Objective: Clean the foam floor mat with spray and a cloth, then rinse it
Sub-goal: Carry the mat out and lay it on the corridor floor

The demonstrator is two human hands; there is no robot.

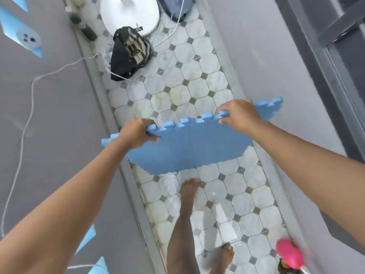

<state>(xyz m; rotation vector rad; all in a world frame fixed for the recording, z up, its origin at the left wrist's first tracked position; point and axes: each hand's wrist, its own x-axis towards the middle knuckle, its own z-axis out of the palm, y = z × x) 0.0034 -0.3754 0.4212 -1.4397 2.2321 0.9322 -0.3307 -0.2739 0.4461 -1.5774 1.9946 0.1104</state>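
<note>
A blue foam floor mat (189, 147) with jigsaw-cut edges hangs in the air above the tiled floor, held by its far toothed edge. My left hand (136, 133) grips that edge near its left end. My right hand (239, 115) grips the same edge further right, with the mat's right corner sticking out beyond it. The mat sags towards me, and my bare feet stand on the tiles below it. A pink object (290, 256), blurred, sits at the bottom right. No cloth shows.
A narrow tiled floor (197, 89) runs between grey walls. A black bag (128, 54), a white round base (130, 12) and white cables lie ahead. More blue foam pieces (19, 30) show at the left. A dark door frame (331, 56) stands on the right.
</note>
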